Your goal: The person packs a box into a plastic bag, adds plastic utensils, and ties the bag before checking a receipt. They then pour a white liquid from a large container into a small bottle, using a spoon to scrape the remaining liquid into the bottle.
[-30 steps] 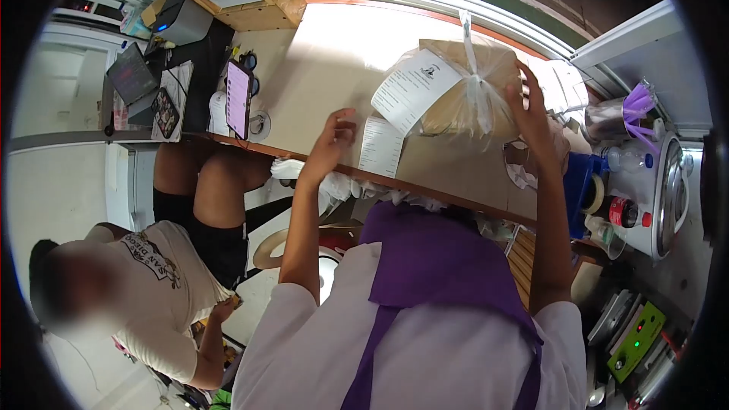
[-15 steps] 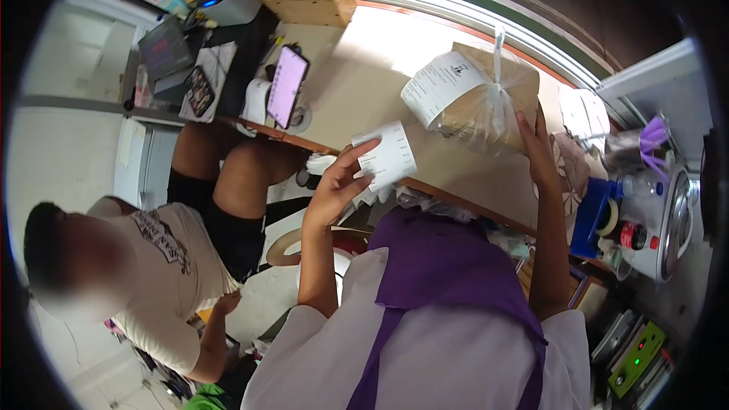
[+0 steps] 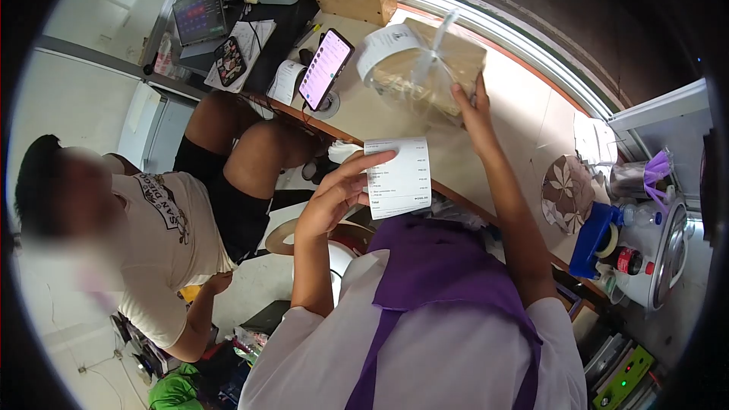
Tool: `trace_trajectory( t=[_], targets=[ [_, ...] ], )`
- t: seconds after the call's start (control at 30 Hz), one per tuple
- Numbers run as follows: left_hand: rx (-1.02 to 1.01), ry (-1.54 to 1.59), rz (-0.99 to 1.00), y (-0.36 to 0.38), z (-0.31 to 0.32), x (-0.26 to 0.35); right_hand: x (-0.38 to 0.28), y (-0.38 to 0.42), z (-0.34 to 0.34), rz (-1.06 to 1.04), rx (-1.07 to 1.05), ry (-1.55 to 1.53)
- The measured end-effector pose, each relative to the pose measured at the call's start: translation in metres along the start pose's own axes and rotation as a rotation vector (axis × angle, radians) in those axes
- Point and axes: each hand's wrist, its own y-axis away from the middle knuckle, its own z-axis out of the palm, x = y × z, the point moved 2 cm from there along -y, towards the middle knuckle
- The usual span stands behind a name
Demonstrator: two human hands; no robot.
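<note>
Now we pinch a printed receipt [image 3: 399, 178] in our left hand [image 3: 334, 197], raised just off the near edge of the bench [image 3: 524, 118]. Our right hand [image 3: 472, 106] is closed on a bagged brown parcel [image 3: 425, 61] resting farther in on the bench, beside a propped phone [image 3: 325, 68].

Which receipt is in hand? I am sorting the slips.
The flat receipt pinched in the left hand; the other, curled receipt sits on the bagged package.

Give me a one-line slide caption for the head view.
Left hand holds up a receipt while the right hand rests on a bagged box on the counter.
</note>
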Motion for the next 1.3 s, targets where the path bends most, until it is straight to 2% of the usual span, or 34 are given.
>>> trace_trajectory(
  t=[0.07, 0.1, 0.17, 0.23, 0.27, 0.33, 0.4, 0.47, 0.53, 0.6, 0.67, 0.7, 0.77, 0.83, 0.9, 0.97, 1.07, 1.2, 1.3],
  targets=[
    [-0.042, -0.037, 0.012, 0.000, -0.002, -0.002, 0.009, -0.011, 0.010, 0.016, 0.003, 0.071],
    [-0.040, -0.047, -0.005, -0.001, 0.000, -0.003, -0.010, -0.006, 0.015, 0.050, 0.022, 0.139],
    [-0.040, -0.070, -0.041, -0.003, 0.006, -0.003, 0.009, -0.015, 0.016, 0.119, 0.074, 0.164],
    [-0.016, -0.198, -0.044, -0.008, 0.011, -0.003, 0.005, -0.006, 0.015, 0.196, 0.162, 0.211],
    [-0.009, -0.261, -0.045, -0.012, 0.014, -0.003, -0.004, 0.007, 0.012, 0.085, 0.178, 0.174],
    [-0.080, -0.193, -0.052, -0.023, 0.024, -0.003, -0.016, 0.042, 0.001, -0.130, 0.220, 0.112],
    [-0.159, -0.154, -0.064, -0.037, 0.031, -0.009, -0.058, 0.088, -0.013, 0.173, 0.085, -0.369],
    [-0.248, -0.142, -0.080, -0.056, 0.037, -0.023, -0.079, 0.126, -0.036, 0.332, 0.028, -0.449],
    [-0.381, -0.154, -0.100, -0.079, 0.048, -0.033, -0.085, 0.157, -0.053, 0.277, 0.095, -0.364],
    [-0.462, -0.134, -0.202, -0.102, 0.068, -0.045, -0.088, 0.178, -0.070, 0.274, 0.218, -0.322],
    [-0.598, -0.272, -0.075, -0.126, 0.088, -0.061, -0.089, 0.195, -0.085, 0.311, 0.382, -0.335],
    [-0.660, -0.338, -0.002, -0.137, 0.099, -0.068, -0.084, 0.202, -0.094, 0.238, 0.431, -0.315],
    [-0.732, -0.320, -0.051, -0.153, 0.122, -0.083, -0.071, 0.218, -0.110, 0.088, 0.514, -0.269],
    [-0.821, -0.324, -0.110, -0.163, 0.146, -0.091, -0.074, 0.234, -0.123, 0.149, 0.509, -0.276],
    [-0.895, -0.266, -0.152, -0.163, 0.168, -0.100, -0.083, 0.248, -0.133, 0.140, 0.519, -0.228],
    [-1.023, -0.218, -0.174, -0.159, 0.203, -0.114, -0.100, 0.271, -0.144, 0.068, 0.585, -0.108],
    [-1.135, -0.147, -0.198, -0.144, 0.242, -0.128, -0.120, 0.311, -0.151, 0.083, 0.735, -0.072],
    [-1.294, -0.080, -0.283, -0.108, 0.299, -0.138, -0.133, 0.389, -0.160, 0.144, 0.833, 0.074],
    [-1.428, -0.020, -0.327, -0.064, 0.347, -0.150, -0.146, 0.449, -0.153, 0.035, 0.962, 0.011]
  ],
)
